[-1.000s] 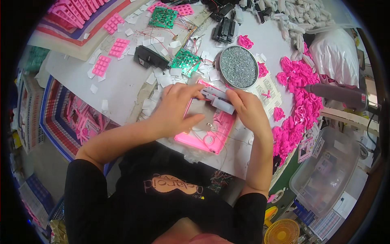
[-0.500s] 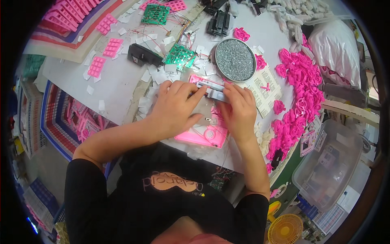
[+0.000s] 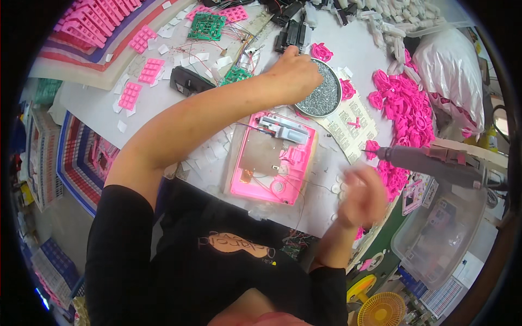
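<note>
My left hand [image 3: 298, 76] reaches over the left rim of a round dish [image 3: 339, 96] full of small silver screws [image 3: 323, 95]. Its fingers are curled down at the screws, and their tips are hidden. My right hand [image 3: 363, 196], smeared by motion, is off to the right, just below a grey electric screwdriver [image 3: 429, 162] that points left. Between my arms lies an open pink plastic case [image 3: 260, 187] with a metal plate [image 3: 261, 156], thin wires and a round speaker-like ring. A grey-silver part [image 3: 291, 133] sits along its far edge, with no hand on it.
Pink plastic rings [image 3: 405, 119] pile up at the right beside a stuffed white bag [image 3: 448, 76]. Printed paper [image 3: 353, 122] lies by the dish. Black modules [image 3: 190, 81], green circuit boards [image 3: 206, 26] with wires, and pink keypads [image 3: 129, 95] occupy the far left. A clear bin [image 3: 435, 239] stands lower right.
Both hands have left the grey-silver part in the case. My left hand has moved up to the screw dish; my right has swung right, below the electric screwdriver that has come into view.
</note>
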Motion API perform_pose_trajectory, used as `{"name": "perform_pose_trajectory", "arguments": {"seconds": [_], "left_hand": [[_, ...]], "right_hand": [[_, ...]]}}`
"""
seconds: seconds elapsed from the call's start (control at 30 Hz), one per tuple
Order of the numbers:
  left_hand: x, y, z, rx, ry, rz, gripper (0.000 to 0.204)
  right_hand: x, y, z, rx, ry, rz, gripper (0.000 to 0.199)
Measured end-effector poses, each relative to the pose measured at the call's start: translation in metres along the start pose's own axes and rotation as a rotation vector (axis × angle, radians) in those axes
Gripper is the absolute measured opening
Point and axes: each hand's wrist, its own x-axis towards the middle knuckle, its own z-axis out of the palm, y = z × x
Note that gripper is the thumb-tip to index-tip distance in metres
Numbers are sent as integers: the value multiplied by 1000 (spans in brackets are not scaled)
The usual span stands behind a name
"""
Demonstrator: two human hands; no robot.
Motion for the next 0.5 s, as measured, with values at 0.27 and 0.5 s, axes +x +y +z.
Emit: {"name": "perform_pose_trajectory", "arguments": {"seconds": [0.27,0.5], "left_hand": [[6,7,3,-21,-33,88,17],[9,1,-8,-113,6,21,24]], "right_hand": [[126,-11,-3,1129,-46,15,65],[121,-3,44,996,-71,315,49]]}}
